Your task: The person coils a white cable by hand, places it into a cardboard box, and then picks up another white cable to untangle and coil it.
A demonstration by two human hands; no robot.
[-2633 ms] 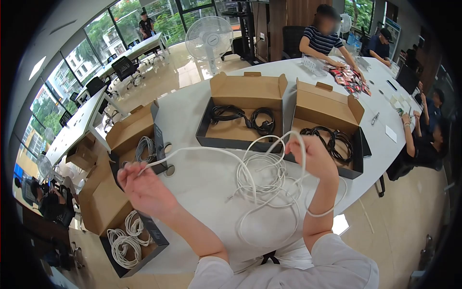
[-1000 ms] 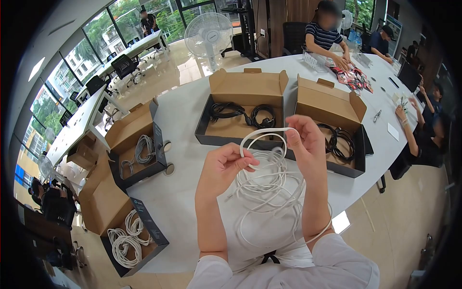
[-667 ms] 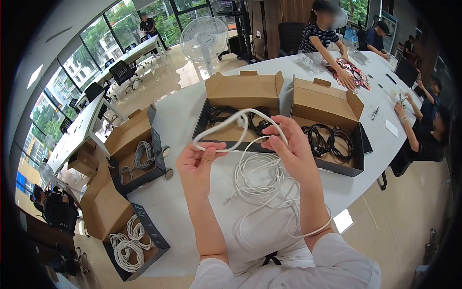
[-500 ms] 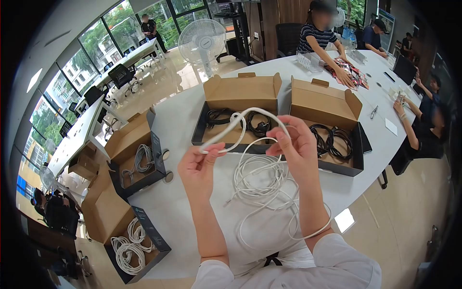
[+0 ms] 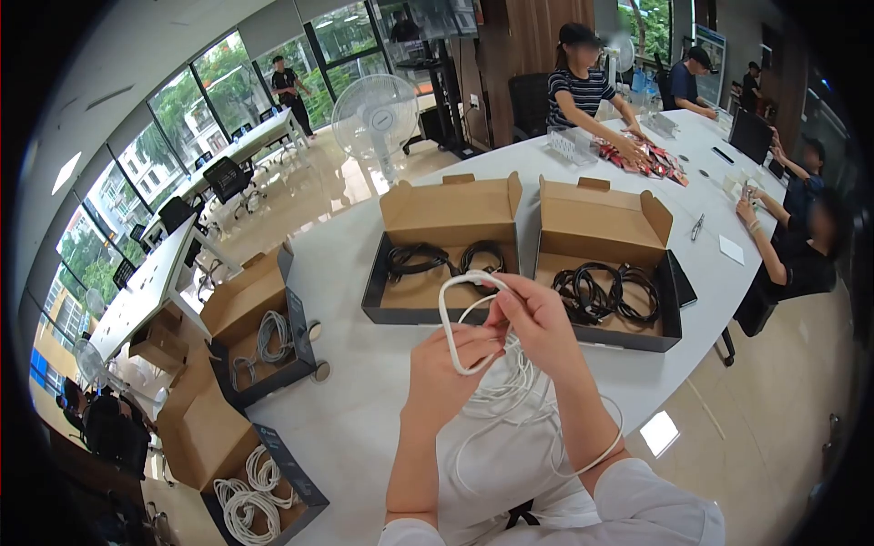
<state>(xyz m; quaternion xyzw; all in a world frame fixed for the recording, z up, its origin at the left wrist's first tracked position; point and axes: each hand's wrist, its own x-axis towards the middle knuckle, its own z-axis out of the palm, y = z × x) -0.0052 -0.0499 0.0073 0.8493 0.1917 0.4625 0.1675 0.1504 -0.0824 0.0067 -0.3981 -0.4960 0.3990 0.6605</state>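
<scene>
A white cable point(image 5: 445, 314) is bent into a loop between my two hands, above the table. My left hand point(image 5: 452, 369) is closed on the lower part of the loop. Pinched in my right hand point(image 5: 535, 323) is the upper part of the same cable, and the hands are close together. More of the white cable lies in loose coils point(image 5: 510, 387) on the table below, partly hidden by my hands. One strand crosses my right forearm. Just beyond my hands, an open box point(image 5: 391, 311) holds coiled black cables point(image 5: 419, 261), and a second open box point(image 5: 628, 338) holds more black cables point(image 5: 608, 293).
At left, one open box point(image 5: 273, 389) contains grey cable point(image 5: 274, 337); another box point(image 5: 305, 514) nearer me contains white coiled cables point(image 5: 246, 510). Across the white table point(image 5: 355, 400), a person handles a pile of red packets point(image 5: 648, 159). Other people sit at right. A fan point(image 5: 375, 116) stands behind.
My hands have come together, the left one moving right and down. The wide arc of white cable between them is now a small, tight loop. The view has shifted slightly.
</scene>
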